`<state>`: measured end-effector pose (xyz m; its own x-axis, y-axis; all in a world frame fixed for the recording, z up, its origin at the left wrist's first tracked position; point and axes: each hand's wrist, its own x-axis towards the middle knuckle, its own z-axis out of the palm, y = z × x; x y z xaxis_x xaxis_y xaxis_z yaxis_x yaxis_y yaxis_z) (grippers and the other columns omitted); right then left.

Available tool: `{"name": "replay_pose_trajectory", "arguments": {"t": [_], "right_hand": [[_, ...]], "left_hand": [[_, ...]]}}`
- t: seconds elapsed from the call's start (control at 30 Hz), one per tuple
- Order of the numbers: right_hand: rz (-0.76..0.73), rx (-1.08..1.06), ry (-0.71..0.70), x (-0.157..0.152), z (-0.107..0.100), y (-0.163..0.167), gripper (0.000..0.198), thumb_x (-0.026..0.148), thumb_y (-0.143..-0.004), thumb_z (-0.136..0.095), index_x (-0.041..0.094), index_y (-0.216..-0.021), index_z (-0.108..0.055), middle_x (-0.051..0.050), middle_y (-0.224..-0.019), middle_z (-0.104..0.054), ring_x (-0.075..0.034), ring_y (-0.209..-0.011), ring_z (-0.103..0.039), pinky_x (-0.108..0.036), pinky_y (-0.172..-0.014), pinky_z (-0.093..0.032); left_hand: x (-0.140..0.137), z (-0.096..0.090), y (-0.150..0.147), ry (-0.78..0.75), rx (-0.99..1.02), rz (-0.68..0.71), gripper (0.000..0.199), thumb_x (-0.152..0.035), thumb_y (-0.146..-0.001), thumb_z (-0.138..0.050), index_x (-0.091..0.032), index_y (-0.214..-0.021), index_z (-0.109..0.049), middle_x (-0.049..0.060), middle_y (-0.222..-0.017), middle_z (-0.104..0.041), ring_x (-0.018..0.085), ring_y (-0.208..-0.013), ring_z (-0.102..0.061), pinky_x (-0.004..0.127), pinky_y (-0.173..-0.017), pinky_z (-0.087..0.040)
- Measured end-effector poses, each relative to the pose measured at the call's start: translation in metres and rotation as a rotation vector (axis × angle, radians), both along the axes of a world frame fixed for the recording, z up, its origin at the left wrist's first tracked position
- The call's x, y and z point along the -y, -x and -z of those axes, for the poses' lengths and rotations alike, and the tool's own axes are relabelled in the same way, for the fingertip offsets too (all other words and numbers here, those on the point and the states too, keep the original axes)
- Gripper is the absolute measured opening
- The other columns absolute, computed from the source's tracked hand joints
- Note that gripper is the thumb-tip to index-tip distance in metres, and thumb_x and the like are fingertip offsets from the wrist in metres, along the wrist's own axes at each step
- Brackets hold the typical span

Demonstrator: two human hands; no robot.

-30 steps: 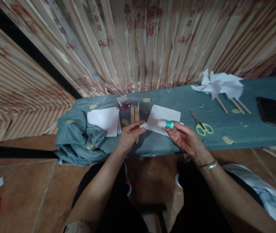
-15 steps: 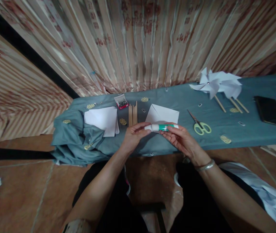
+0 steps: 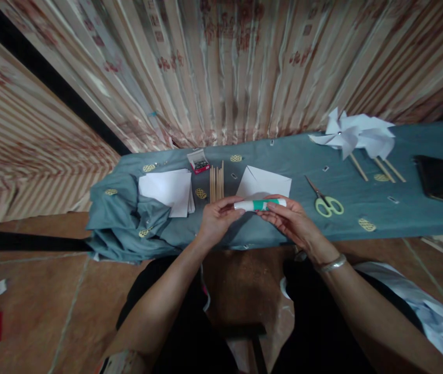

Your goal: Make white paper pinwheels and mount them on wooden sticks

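Observation:
A white and green glue stick [image 3: 259,204] lies level between my two hands, above the front of the table. My left hand [image 3: 218,218] pinches its white cap end between thumb and fingers. Around the green end, my right hand [image 3: 288,217] is closed, with the thumb on top. Just behind the glue stick is a white paper square [image 3: 265,182] with cut lines running in from its corners; its near part is hidden. Wooden sticks [image 3: 217,182] lie in a row beyond my left hand. Green-handled scissors [image 3: 326,201] rest to the right of my right hand.
A stack of white paper [image 3: 167,191] and an open box of pins [image 3: 198,162] are on the left of the cloth-covered table [image 3: 303,228]. Paper pinwheels [image 3: 356,134] on sticks and a black phone [image 3: 440,179] lie at the right. A curtain [image 3: 225,78] hangs behind.
The cap and the body of the glue stick, with a visible step between them before, now form one straight line. Both hands keep their grip; the view has shifted slightly.

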<state>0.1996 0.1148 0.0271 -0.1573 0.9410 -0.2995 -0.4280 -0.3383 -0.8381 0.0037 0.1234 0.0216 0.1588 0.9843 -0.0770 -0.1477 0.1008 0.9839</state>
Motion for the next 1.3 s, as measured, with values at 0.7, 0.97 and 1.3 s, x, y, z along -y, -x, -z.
{"name": "replay_pose_trajectory", "arguments": {"t": [0.7,0.97,1.3], "right_hand": [[-0.138,0.107,-0.060,0.005,0.004,0.012,0.040,0.044,-0.060,-0.084,0.018,-0.084,-0.063,0.002,-0.069,-0.072,-0.010,-0.058,-0.068,-0.018,-0.053,-0.051],[-0.214,0.271,-0.168,0.010,0.006,0.014,0.037,0.049,-0.070,-0.076,0.017,-0.082,-0.062,0.003,-0.061,-0.067,-0.009,-0.052,-0.060,-0.020,-0.051,-0.046],[-0.123,0.392,-0.273,0.002,0.004,0.011,0.043,0.045,-0.071,-0.075,0.021,-0.104,-0.062,0.001,-0.076,-0.072,-0.012,-0.066,-0.065,-0.022,-0.056,-0.048]], "left_hand": [[0.007,-0.011,0.013,-0.323,-0.509,0.108,0.027,-0.033,-0.072,-0.070,-0.019,-0.094,-0.076,0.007,-0.096,-0.076,0.022,-0.087,-0.069,0.033,-0.081,-0.053],[0.014,-0.006,0.017,-0.362,-0.568,0.141,0.027,-0.035,-0.072,-0.070,-0.019,-0.093,-0.075,0.007,-0.093,-0.075,0.021,-0.083,-0.068,0.031,-0.077,-0.053],[0.001,0.001,0.054,-0.271,-0.704,-0.168,0.037,-0.042,-0.072,-0.068,-0.015,-0.096,-0.073,0.007,-0.089,-0.074,0.019,-0.073,-0.064,0.029,-0.068,-0.050]]}}
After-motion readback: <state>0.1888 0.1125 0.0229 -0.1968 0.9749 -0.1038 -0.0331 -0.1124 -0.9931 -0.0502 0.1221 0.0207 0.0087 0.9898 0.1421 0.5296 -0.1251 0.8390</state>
